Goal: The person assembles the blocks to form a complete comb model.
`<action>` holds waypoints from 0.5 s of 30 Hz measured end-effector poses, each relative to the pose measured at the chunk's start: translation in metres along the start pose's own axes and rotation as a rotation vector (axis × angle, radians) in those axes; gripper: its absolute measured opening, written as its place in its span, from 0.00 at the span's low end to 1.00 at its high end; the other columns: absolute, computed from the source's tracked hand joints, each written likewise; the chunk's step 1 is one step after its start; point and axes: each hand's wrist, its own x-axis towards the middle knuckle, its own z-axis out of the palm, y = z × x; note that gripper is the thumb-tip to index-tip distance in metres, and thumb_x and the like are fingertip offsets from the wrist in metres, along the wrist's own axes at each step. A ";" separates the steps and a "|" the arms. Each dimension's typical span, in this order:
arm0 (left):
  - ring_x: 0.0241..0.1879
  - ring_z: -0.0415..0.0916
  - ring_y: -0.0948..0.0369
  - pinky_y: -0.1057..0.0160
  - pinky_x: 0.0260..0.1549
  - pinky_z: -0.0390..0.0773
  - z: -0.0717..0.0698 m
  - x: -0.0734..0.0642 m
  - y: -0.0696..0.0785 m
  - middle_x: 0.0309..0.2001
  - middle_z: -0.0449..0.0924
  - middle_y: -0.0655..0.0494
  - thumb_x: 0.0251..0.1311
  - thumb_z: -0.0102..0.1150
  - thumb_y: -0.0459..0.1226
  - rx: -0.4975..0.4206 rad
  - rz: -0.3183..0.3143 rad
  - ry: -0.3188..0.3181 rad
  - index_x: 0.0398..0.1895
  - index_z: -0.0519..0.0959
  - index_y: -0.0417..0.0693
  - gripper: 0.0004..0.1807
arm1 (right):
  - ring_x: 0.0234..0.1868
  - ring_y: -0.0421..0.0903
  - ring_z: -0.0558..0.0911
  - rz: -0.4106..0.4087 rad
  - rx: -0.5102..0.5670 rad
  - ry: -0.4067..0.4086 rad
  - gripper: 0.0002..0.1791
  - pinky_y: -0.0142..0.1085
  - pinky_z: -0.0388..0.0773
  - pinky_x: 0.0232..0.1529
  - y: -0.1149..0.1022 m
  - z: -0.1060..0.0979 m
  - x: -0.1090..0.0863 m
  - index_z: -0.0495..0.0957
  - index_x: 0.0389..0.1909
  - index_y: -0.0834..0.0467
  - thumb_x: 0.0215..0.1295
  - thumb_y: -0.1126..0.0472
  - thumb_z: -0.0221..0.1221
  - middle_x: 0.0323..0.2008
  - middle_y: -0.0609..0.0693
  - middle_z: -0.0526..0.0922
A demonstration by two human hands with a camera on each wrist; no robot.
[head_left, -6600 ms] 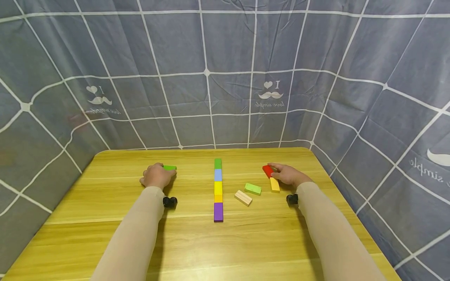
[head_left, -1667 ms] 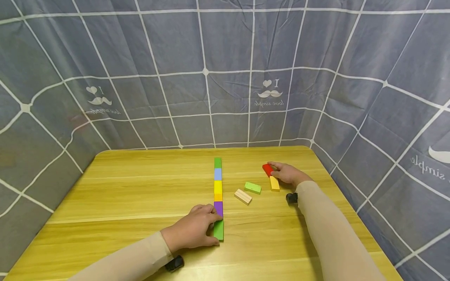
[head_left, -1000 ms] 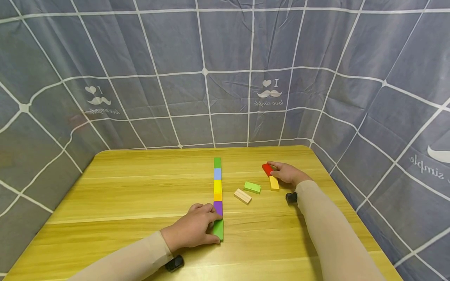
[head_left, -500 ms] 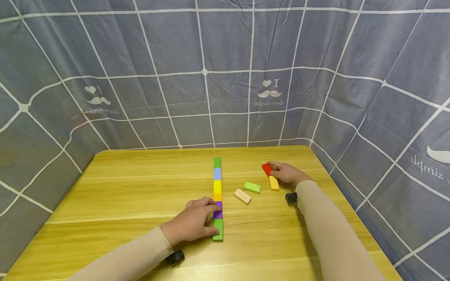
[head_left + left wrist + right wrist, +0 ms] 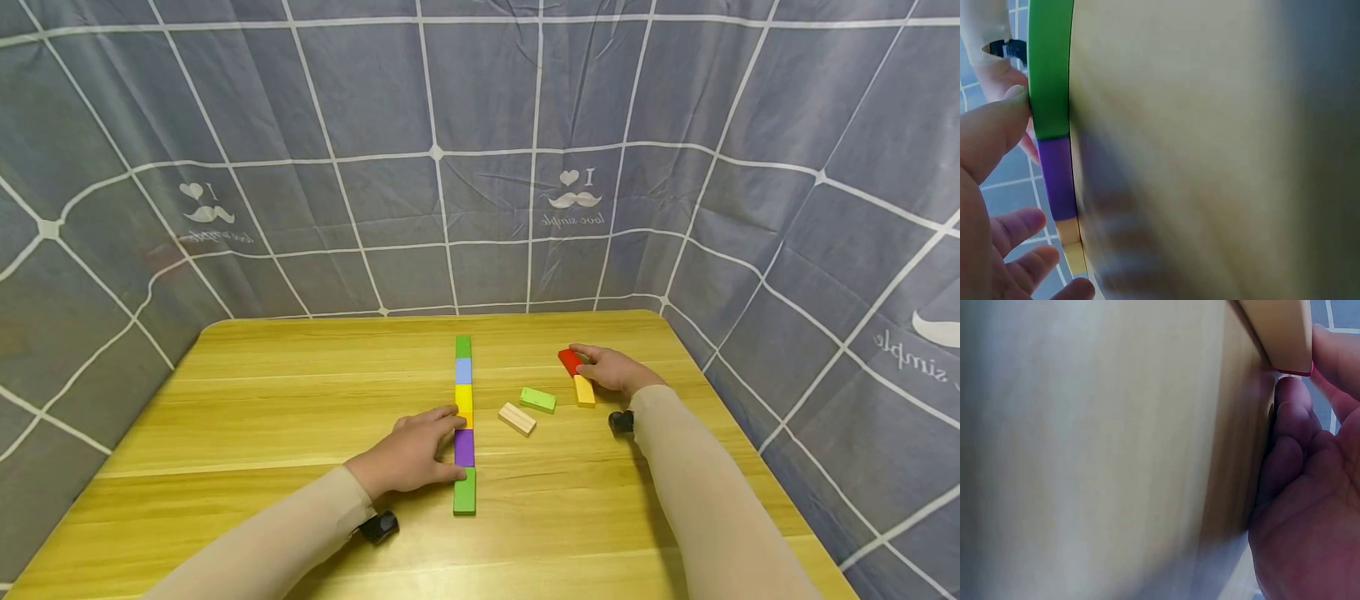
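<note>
A straight row of wooden blocks runs toward me: dark green (image 5: 463,347), light blue (image 5: 463,371), yellow (image 5: 464,395), orange (image 5: 468,421), purple (image 5: 464,448), and a brighter green block (image 5: 464,493) nearest me. My left hand (image 5: 408,452) is at the row's left side, fingers spread and loosely bent, holding nothing. Its thumb touches or hovers at the near green block's far end; the fingertips lie over the orange one. On the right, my right hand (image 5: 613,370) pinches a red block (image 5: 569,362) between thumb and index finger. A yellow-orange block (image 5: 584,392) abuts the red one.
Between the row and my right hand lie a light green block (image 5: 538,401) and a plain wood block (image 5: 517,419). The wooden table (image 5: 300,367) ends at a grey checked curtain (image 5: 495,200) behind and at the sides.
My left hand brought a green block from the far left to the row's near end, beside the purple one. It then loosened and slid away from me along the row. My right hand stayed put.
</note>
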 end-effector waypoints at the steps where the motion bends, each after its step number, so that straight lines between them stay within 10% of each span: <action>1: 0.79 0.62 0.39 0.35 0.70 0.63 -0.001 0.001 -0.001 0.82 0.61 0.45 0.61 0.72 0.58 -0.004 -0.003 -0.003 0.77 0.70 0.48 0.45 | 0.71 0.67 0.73 0.000 -0.002 0.001 0.35 0.63 0.62 0.76 0.000 0.000 0.000 0.55 0.84 0.52 0.82 0.51 0.51 0.72 0.72 0.71; 15: 0.83 0.52 0.43 0.30 0.76 0.51 -0.006 0.011 -0.011 0.85 0.52 0.49 0.63 0.70 0.59 -0.051 -0.014 -0.052 0.80 0.66 0.53 0.46 | 0.72 0.68 0.71 0.014 -0.017 -0.002 0.35 0.65 0.59 0.77 -0.001 0.000 0.000 0.55 0.84 0.52 0.82 0.52 0.52 0.74 0.72 0.69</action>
